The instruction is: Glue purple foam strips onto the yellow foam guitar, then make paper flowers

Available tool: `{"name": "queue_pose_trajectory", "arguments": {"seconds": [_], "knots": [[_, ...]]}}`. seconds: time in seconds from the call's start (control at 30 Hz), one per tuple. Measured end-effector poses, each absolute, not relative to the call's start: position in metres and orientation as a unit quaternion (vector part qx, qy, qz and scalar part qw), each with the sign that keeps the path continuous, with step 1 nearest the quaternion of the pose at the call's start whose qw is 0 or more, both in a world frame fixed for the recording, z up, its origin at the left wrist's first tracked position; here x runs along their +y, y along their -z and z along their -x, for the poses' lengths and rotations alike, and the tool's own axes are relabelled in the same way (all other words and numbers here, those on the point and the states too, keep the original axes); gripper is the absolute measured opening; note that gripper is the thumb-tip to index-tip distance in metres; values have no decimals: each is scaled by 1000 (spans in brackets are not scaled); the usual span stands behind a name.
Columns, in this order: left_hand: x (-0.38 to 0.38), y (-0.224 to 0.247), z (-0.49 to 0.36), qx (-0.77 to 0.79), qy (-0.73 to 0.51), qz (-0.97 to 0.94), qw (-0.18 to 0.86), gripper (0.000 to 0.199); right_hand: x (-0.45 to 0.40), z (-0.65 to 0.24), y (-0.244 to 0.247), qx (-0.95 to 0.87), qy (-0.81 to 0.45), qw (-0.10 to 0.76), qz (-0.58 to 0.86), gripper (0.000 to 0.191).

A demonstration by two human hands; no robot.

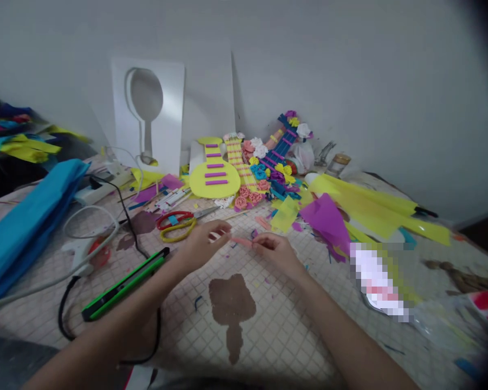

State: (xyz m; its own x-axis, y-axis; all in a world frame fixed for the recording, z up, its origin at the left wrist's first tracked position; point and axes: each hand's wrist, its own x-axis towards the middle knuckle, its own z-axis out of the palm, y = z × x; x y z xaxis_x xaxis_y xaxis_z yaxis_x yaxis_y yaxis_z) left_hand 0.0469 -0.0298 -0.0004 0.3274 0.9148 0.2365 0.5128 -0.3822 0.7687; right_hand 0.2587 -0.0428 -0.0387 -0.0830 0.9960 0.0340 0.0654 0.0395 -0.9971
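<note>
A small pink strip (pixel 242 241) is stretched between my two hands above the middle of the table. My left hand (pixel 205 244) pinches its left end with the fingertips. The other end is in the closed fingertips of my right hand (pixel 276 252). Just beyond my left hand lie scissors (pixel 177 225) with red and yellow handles. Behind the hands stands a yellow guitar-shaped piece (pixel 214 179) with purple bars. Beside it are paper flowers (pixel 248 197) in pink, white, blue and yellow, and a dark blue neck-shaped piece (pixel 282 142).
Blue paper (pixel 32 216) lies far left, near a white glue gun (pixel 81 252) and its cables. A green-edged tool (pixel 126 284) is beside my left forearm. Purple paper (pixel 327 222), yellow sheets (pixel 361 208) and a bright pixelated object (pixel 378 281) are on the right.
</note>
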Motion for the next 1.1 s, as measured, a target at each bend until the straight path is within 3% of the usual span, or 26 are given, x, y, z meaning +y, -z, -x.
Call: {"name": "queue_pose_trajectory", "arguments": {"seconds": [0.13,0.23,0.37,0.53,0.77,1.1], "knots": [[-54,-4,14,538,-282,-790,86,28,-46,-244,32,-536,-512,467,483,17],[-70,9,53,580,-204,-788,17,31,-45,-221,25,-531,-537,449,478,17],[-80,29,80,601,-126,-788,38,35,-37,-176,22,-546,-558,408,473,12],[-83,31,88,625,-157,-764,28,35,-24,-134,39,-580,-540,359,493,4],[-86,4,52,607,-202,-768,44,34,-19,-133,54,-649,-443,324,528,6],[-45,30,10,592,-138,-794,30,35,-23,-133,48,-710,-348,287,540,15]]}}
